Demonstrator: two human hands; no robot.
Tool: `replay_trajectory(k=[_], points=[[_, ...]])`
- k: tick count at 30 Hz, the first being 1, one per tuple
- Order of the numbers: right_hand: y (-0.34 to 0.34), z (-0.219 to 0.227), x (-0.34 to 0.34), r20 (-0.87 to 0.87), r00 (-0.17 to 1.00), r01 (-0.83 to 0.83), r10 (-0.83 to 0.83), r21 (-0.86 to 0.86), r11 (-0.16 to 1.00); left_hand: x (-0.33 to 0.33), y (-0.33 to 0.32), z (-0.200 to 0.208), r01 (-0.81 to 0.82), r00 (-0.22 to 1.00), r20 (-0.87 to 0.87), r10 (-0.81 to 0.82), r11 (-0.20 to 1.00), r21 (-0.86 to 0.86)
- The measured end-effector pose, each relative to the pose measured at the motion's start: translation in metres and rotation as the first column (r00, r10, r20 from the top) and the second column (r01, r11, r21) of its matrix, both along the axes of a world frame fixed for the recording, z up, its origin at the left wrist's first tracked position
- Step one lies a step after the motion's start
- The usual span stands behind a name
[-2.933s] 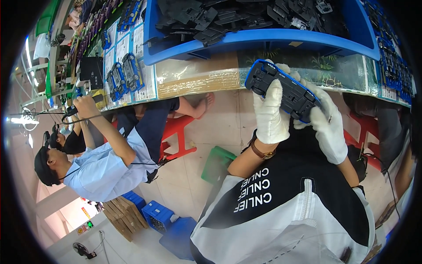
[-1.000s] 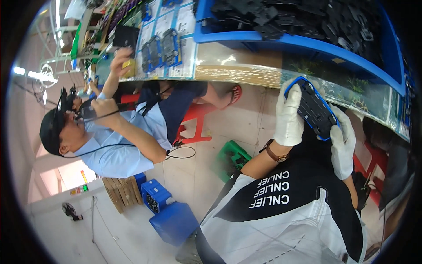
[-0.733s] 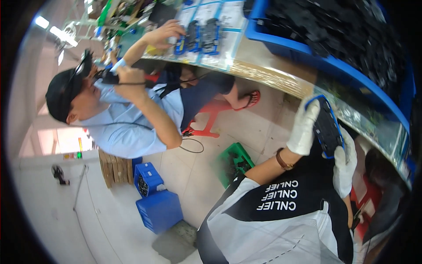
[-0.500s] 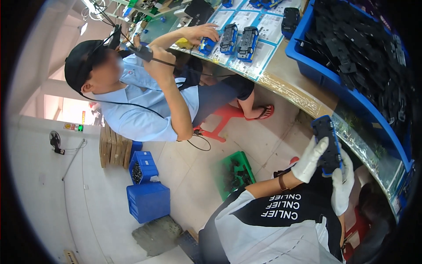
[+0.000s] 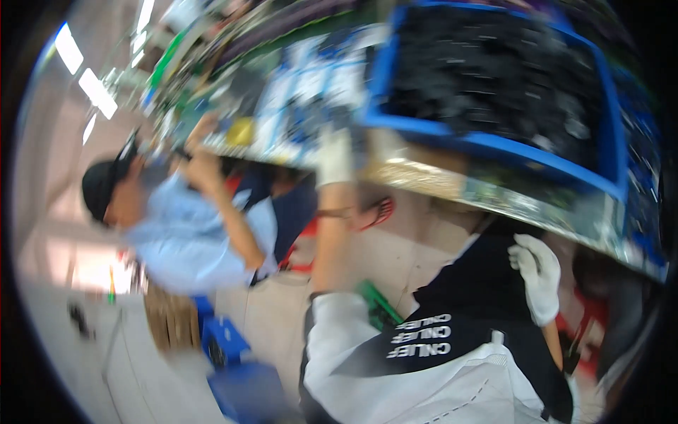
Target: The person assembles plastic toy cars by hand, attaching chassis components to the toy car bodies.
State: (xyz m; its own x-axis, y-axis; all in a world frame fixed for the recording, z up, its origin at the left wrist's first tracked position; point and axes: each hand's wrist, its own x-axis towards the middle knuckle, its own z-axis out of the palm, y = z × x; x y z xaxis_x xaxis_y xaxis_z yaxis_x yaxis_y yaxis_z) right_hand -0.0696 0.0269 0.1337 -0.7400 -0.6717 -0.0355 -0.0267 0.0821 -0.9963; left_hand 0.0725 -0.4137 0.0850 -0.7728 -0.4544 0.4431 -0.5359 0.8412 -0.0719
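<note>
I'm seeing my gloved left hand [image 5: 334, 157] reaching onto the table [image 5: 424, 177] beside the blue bin [image 5: 494, 145]; its fingers are blurred, so I cannot tell their grip. My right hand [image 5: 537, 275] is hanging empty, fingers loosely curled.

Bright, even indoor light from ceiling strip lamps [image 5: 85, 74] glaring white at upper left. Heavy motion blur throughout, smearing the desk [image 5: 424, 177] edge and blue bin [image 5: 494, 141]. Strong fisheye bending, dark vignette around the rim. Soft shadows only.

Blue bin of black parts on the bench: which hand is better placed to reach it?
Left, probably. The left hand is stretched up at the bench edge beside the blue bin; the right hand hangs low by the chest, below the bench. The picture is blurred.
</note>
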Motion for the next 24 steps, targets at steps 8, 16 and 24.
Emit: replay_trajectory(k=[8, 16, 24], points=[[0.089, 0.016, -0.077, -0.717, 0.493, 0.687, -0.493, -0.026, 0.726, -0.041, -0.031, 0.016, 0.024, 0.749, -0.428, 0.506, 0.625, 0.78], [0.146, -0.019, -0.143, -0.881, 0.333, 0.887, -0.337, 0.172, 0.428, -0.042, 0.061, 0.059, -0.273, 0.825, -0.482, 0.296, 0.955, 0.118], [0.157, -0.004, -0.11, -0.887, 0.225, 0.842, -0.403, -0.031, 0.539, -0.072, 0.265, 0.076, 0.682, 0.706, -0.708, -0.009, 0.278, 0.676]])
